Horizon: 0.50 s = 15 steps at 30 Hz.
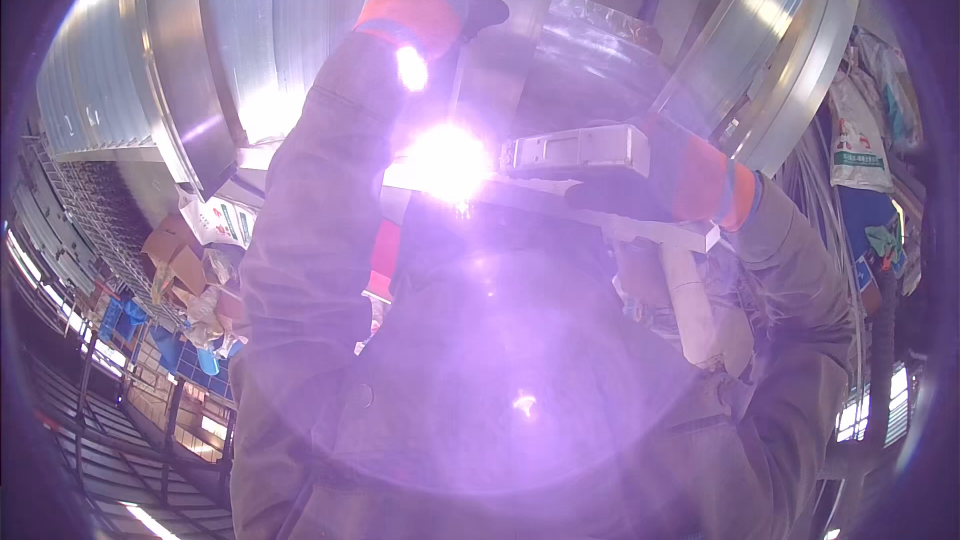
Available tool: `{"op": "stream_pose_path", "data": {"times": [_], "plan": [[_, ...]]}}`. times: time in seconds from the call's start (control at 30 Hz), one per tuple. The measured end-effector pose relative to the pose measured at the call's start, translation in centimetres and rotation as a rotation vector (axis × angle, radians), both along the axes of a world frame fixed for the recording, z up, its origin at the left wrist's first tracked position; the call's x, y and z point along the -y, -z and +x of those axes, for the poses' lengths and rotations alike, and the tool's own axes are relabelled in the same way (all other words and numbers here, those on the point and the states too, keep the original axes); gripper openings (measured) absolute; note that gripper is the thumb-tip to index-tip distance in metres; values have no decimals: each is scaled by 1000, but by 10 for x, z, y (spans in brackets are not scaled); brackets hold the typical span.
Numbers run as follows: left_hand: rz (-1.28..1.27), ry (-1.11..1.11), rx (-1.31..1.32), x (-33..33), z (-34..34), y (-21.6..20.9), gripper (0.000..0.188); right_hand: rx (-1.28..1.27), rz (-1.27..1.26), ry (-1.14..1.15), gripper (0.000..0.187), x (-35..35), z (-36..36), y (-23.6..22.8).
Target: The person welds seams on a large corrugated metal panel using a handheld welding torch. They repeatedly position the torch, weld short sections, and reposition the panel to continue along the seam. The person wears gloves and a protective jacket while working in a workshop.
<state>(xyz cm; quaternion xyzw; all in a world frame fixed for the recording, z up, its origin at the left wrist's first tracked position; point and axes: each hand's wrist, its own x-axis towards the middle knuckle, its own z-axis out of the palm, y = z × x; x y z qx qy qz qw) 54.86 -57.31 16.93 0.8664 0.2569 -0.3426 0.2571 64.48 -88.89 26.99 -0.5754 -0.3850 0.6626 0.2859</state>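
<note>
Your right hand (672, 175), in an orange-and-dark glove, is closed around a pale grey, box-shaped hand tool (578, 150), its nose pointing left at a blinding white-violet glare (445, 162). The tool lies just above a narrow pale metal strip (668, 231), left of the strip's right end; whether it touches is unclear. Your left hand (420, 8), likewise gloved, is raised beside the ribbed silver metal panels (310, 10), beyond the glare, thumb extended; cannot tell if it grips an edge.

Step in hand (judgement): hot work with the tool, perhaps welding, near the panels' lower edge. Contact point hidden by glare. Next move probably calls for a steady tool angle, with your left hand kept clear of the bright spot.
</note>
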Motion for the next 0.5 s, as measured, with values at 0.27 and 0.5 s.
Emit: {"op": "stream_pose_path", "data": {"times": [0.27, 0.5], "plan": [[-67, -27, -83, 4, 18, -43, 56, -195, -68, 103, 37, 21, -6, 27], [-74, -13, -99, 0, 16, -33, 56, -114, -30, 36, 44, 7, 3, 2]]}}
